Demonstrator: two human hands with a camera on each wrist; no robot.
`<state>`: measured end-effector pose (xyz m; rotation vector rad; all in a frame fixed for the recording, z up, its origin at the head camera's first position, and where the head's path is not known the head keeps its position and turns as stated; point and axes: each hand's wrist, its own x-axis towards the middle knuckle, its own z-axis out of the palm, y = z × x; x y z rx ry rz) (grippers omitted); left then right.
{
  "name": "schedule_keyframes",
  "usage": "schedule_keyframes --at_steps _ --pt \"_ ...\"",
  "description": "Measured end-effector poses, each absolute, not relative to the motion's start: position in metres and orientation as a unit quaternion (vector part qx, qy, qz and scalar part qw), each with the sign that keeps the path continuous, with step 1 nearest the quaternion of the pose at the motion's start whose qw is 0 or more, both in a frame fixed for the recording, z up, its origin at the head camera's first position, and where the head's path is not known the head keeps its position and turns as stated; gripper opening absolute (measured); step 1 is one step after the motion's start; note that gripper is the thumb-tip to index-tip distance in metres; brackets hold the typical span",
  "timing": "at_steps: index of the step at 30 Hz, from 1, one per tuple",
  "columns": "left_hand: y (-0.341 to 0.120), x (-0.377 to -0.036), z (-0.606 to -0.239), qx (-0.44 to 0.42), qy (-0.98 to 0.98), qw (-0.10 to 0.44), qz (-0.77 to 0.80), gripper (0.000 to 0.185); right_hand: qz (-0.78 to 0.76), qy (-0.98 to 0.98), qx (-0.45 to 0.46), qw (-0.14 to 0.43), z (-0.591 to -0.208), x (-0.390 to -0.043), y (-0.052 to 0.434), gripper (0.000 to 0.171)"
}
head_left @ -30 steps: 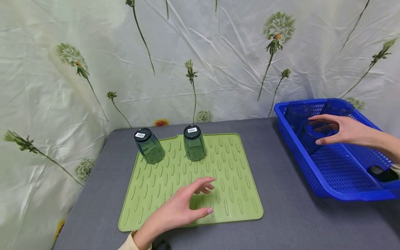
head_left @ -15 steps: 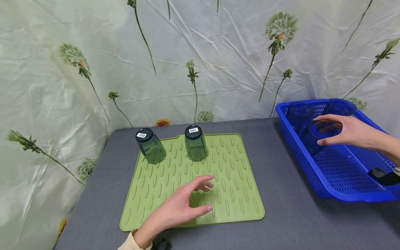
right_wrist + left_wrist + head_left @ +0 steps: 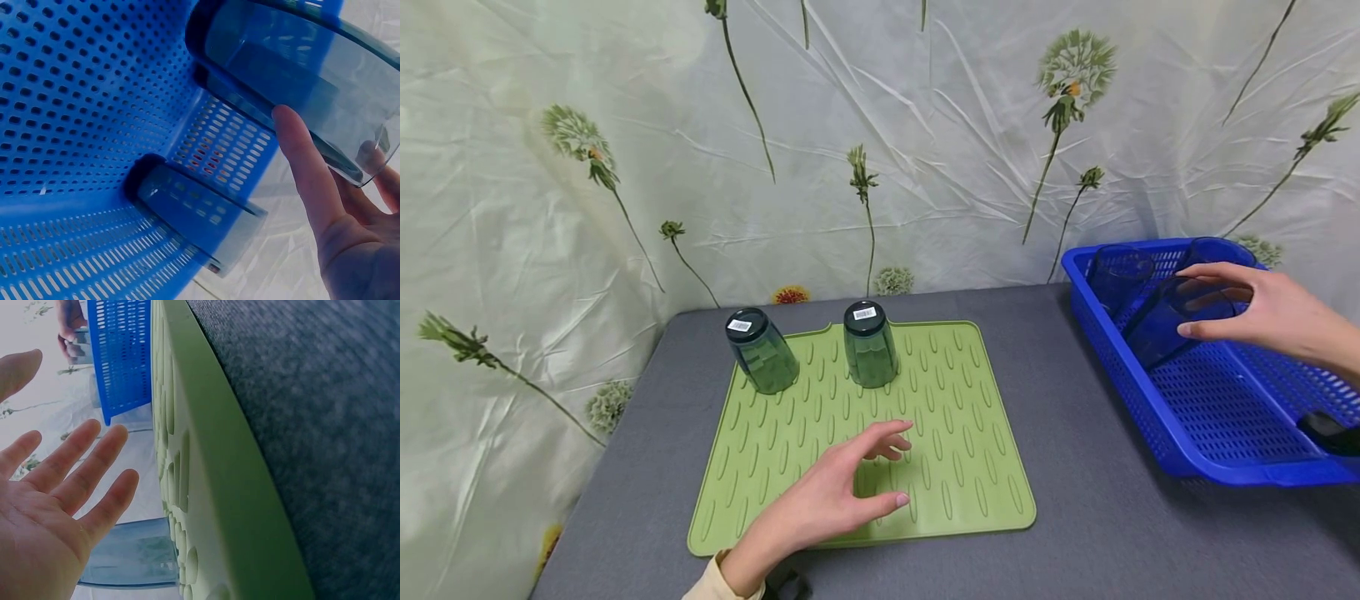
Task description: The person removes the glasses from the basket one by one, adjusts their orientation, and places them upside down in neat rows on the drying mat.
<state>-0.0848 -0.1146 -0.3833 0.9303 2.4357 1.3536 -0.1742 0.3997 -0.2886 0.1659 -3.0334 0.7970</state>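
My right hand (image 3: 1262, 304) grips a clear bluish drinking glass (image 3: 1165, 329) near its rim, inside the blue plastic basket (image 3: 1210, 471). The glass leans, its mouth toward the hand. In the right wrist view the thumb lies along one side of this glass (image 3: 281, 69), with fingertips at the far side of the mouth. Two more glasses stand at the back of the basket, one at the left corner (image 3: 1112, 271) and one further right (image 3: 1221, 248). My left hand (image 3: 842, 483) hovers over the front of the green ridged mat (image 3: 955, 500), fingers apart, holding nothing.
On the mat's back part, two dark green glasses stand upside down with labels on their bases, one at the left (image 3: 767, 358) and one nearer the middle (image 3: 870, 358). A grey cloth (image 3: 1075, 533) covers the table. A flowered curtain (image 3: 925, 167) hangs behind.
My right hand has moved a little right and up with the glass, which now tilts further over. The left hand stays nearly still above the mat.
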Motion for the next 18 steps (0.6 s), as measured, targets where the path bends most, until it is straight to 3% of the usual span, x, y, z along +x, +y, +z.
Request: schedule_keyframes --at_steps 7,18 --pt "-0.116 -0.086 -0.385 0.314 0.826 0.101 0.457 0.073 0.288 -0.955 0.047 0.057 -0.279 -0.164 0.405 0.068" --pt "-0.119 -0.088 -0.383 0.315 0.815 0.109 0.475 0.071 0.318 -0.930 0.043 0.176 -0.266 -0.147 0.388 0.075"
